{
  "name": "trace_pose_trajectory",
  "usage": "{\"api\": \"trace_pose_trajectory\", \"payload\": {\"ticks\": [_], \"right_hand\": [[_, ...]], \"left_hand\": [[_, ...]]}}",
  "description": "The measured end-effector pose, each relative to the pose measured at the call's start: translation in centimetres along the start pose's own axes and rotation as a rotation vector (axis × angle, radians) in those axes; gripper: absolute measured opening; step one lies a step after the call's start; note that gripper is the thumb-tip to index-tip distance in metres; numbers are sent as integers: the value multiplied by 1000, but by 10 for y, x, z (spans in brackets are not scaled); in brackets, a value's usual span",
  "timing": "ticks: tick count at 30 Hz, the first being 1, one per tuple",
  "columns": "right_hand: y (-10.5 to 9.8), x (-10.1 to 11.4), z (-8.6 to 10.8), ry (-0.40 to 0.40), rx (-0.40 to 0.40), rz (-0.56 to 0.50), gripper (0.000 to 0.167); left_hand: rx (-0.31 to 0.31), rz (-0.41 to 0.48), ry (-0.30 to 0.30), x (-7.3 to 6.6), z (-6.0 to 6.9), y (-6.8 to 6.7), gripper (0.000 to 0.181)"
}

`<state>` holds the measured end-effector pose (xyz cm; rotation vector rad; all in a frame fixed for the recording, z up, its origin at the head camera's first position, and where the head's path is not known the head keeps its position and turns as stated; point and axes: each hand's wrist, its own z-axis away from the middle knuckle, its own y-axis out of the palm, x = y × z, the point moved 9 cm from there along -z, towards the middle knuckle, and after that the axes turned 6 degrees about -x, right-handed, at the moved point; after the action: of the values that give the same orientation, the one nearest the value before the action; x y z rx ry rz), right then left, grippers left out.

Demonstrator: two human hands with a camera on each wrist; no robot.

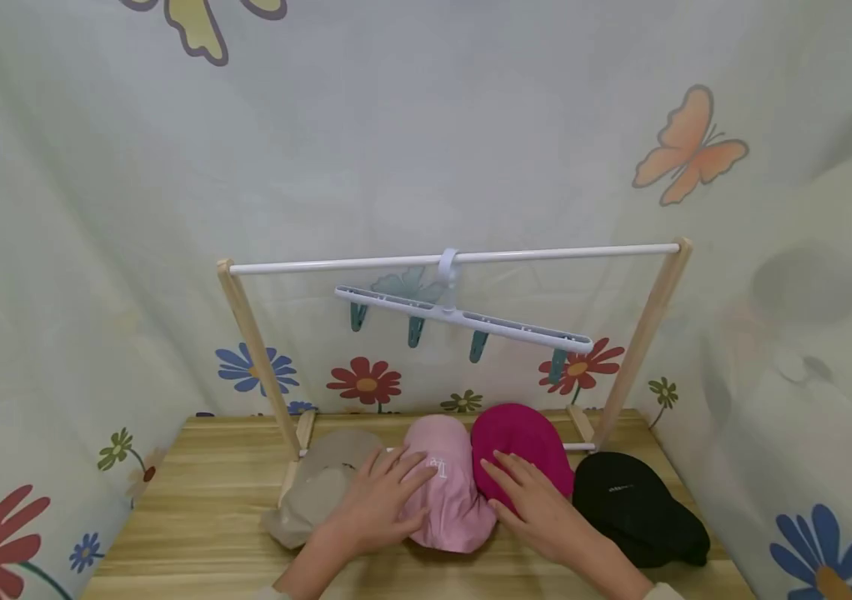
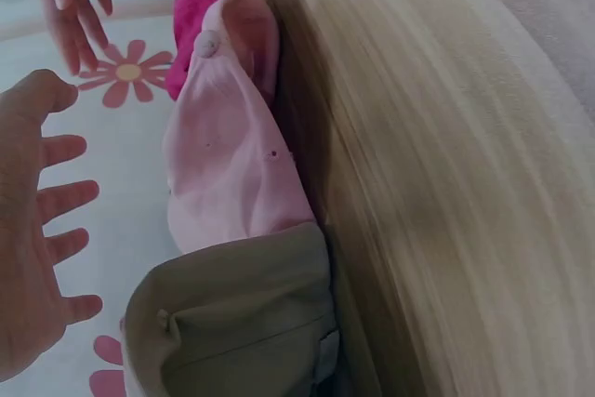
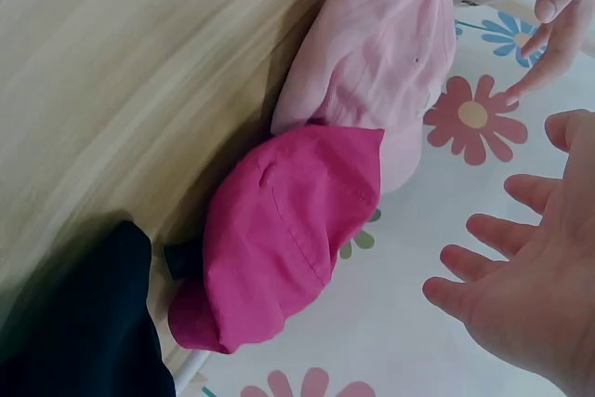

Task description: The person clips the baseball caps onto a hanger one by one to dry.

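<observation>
So both hands are held palm down with fingers spread loosely and a bit bent, and neither has hold of anything. The left hand (image 1: 379,504) hovers across the gap between a beige fabric cap (image 1: 317,492) and a pale pink fabric cap with small white lettering (image 1: 459,500). The right hand (image 1: 538,508) is over the near side of a bright magenta fabric cap (image 1: 512,433). (From above they look like they're touching; the wrist views show daylight under both.)

Room-wise, a wide stretch of the wood-grain tabletop (image 1: 193,508) shows left of the beige cap, with a narrower strip along the front. A black fabric cap (image 1: 632,508) lies near the right edge, and a pale flower-and-butterfly curtain (image 1: 426,125) rises behind the back edge. There's air between the caps and a white plastic hanger (image 1: 459,317) with four teal clips (image 1: 478,346), hung tilted on a white rail (image 1: 561,253) between wooden posts (image 1: 644,342).

The caps sit in a row: beige just beside pink, pink against magenta, black right of the right hand.
</observation>
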<state>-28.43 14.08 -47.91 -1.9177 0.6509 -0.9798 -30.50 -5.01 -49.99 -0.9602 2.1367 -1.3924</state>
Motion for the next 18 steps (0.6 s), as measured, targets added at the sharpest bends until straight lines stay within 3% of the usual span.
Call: {"api": "trace_pose_trajectory", "payload": {"ticks": [9,15,18], "right_hand": [[21,0,3,19,71,-37,56],[35,4,4,8,83,-26,52],[43,6,5,-4,83,-14,52]], "left_hand": [[-8,44,4,-2,10,6,51],[61,66,24,-7,19,21,55],[59,72,22,-8,23,26,56]]}}
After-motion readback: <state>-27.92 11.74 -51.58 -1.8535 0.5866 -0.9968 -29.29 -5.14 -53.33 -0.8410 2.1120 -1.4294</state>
